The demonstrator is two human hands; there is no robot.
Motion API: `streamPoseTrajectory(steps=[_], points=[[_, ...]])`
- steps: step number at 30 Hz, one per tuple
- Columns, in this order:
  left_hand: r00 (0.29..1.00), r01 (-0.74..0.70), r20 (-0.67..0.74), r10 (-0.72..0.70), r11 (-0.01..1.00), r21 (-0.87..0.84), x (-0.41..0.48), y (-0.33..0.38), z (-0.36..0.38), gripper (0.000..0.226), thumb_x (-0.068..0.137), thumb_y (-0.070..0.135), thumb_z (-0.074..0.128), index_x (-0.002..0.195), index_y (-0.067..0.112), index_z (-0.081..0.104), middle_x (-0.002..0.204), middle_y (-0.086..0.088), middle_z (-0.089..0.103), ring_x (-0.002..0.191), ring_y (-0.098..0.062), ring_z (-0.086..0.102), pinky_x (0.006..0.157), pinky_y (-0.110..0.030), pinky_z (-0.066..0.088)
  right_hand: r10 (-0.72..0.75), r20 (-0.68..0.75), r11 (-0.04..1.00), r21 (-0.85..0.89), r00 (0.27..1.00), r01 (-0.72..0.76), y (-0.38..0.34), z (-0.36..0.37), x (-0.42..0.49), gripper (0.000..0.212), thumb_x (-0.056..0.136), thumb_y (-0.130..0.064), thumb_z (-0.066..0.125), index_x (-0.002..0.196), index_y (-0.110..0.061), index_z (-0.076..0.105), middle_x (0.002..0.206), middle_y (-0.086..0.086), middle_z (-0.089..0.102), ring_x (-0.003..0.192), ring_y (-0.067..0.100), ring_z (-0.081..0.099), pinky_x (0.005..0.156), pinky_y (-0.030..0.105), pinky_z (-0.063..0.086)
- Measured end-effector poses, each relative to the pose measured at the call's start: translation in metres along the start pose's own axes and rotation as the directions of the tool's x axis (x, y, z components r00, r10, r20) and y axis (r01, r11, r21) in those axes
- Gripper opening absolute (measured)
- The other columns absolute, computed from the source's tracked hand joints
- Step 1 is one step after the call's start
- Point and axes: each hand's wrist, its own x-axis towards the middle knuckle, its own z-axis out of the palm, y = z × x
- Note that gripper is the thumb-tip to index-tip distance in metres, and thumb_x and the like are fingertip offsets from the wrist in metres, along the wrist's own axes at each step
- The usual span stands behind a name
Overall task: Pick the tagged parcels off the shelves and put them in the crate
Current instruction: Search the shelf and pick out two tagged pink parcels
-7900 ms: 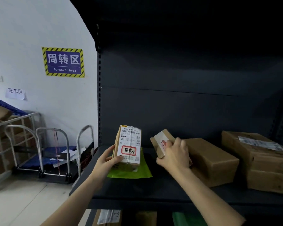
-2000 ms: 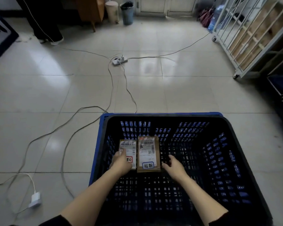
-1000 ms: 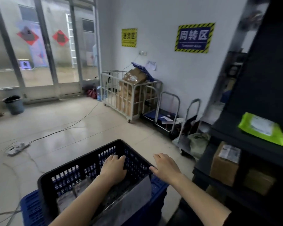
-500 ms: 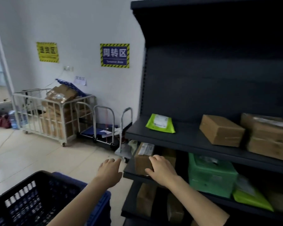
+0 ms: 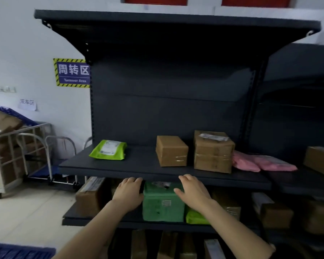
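I face a dark metal shelf unit (image 5: 157, 171). Both hands are raised in front of it, empty, fingers relaxed. My left hand (image 5: 128, 193) and my right hand (image 5: 193, 191) flank a green wrapped parcel (image 5: 163, 204) on the lower shelf, without gripping it. On the upper shelf lie a lime green bag (image 5: 108, 149), a small brown box (image 5: 171, 151), a taller taped brown box (image 5: 212, 152) and a pink bag (image 5: 260, 162). A blue corner of the crate (image 5: 17, 252) shows at bottom left. No tags can be read from here.
More brown boxes (image 5: 91, 195) fill the lower shelves. A metal roll cage (image 5: 9, 152) with cartons and a hand trolley (image 5: 51, 165) stand at the left by the white wall. A second shelf unit (image 5: 307, 180) adjoins on the right.
My view has swung from the crate to face the shelves squarely. Both empty hands have risen from the crate to the front of the lower shelf, beside the green parcel.
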Motion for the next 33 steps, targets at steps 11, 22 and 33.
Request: streamPoseTrajectory(steps=[11, 22, 33], points=[[0.998, -0.07, 0.005, 0.07, 0.996, -0.06, 0.034, 0.098, 0.015, 0.059, 0.093, 0.029, 0.047, 0.147, 0.017, 0.026, 0.147, -0.006, 0.037, 0.138, -0.025, 0.03, 0.112, -0.035, 0.03, 0.132, -0.028, 0.991, 0.004, 0.991, -0.132, 0.114, -0.025, -0.035, 0.059, 0.095, -0.044, 0.042, 0.144, -0.012, 0.03, 0.148, 0.006, 0.035, 0.135, 0.021, 0.033, 0.109, 0.033, 0.032], [0.992, -0.049, -0.117, 0.036, 0.993, -0.11, 0.066, 0.071, 0.002, 0.056, 0.092, 0.026, 0.049, 0.144, 0.014, 0.031, 0.146, -0.004, 0.038, 0.137, -0.023, 0.03, 0.11, -0.034, 0.032, 0.072, -0.005, 0.991, 0.117, 0.997, -0.071, 0.092, -0.017, 0.019, 0.06, 0.096, -0.043, 0.042, 0.145, -0.012, 0.027, 0.149, 0.004, 0.033, 0.136, 0.021, 0.032, 0.108, 0.032, 0.033], [0.98, -0.068, -0.201, 0.008, 0.954, -0.293, 0.146, 0.035, -0.002, 0.063, 0.095, 0.029, 0.047, 0.149, 0.012, 0.02, 0.153, -0.006, 0.028, 0.14, -0.022, 0.028, 0.109, -0.031, 0.033, 0.161, -0.08, 0.931, 0.344, 0.984, -0.125, 0.053, 0.0, 0.119, 0.06, 0.098, -0.036, 0.04, 0.147, -0.008, 0.021, 0.15, 0.01, 0.031, 0.137, 0.022, 0.033, 0.108, 0.028, 0.031]])
